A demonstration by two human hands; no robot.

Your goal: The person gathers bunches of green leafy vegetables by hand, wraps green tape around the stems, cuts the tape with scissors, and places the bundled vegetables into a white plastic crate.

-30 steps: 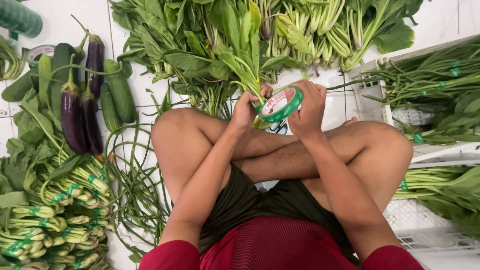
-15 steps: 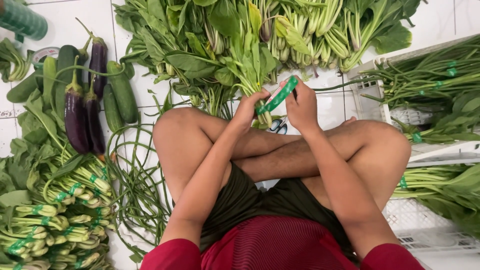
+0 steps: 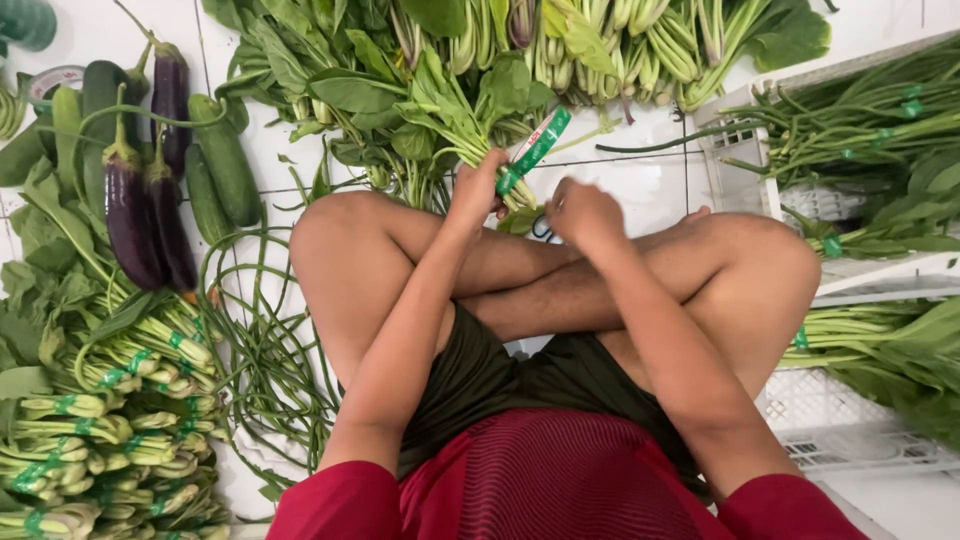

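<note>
left hand (image 3: pixel 478 190): closed round the stems of a leafy bunch (image 3: pixel 440 110), which is held over the crossed legs, just above the floor (image 3: pixel 650 185). green tape roll (image 3: pixel 535 150) touches its fingers. right hand (image 3: pixel 585 210): loosely curled just beside; hold not discernible. handling note: best to keep the stems gripped tight and the tape taut while wrapping. hidden: tape end; small dark item under the right hand, partly covered, unidentified.
</note>
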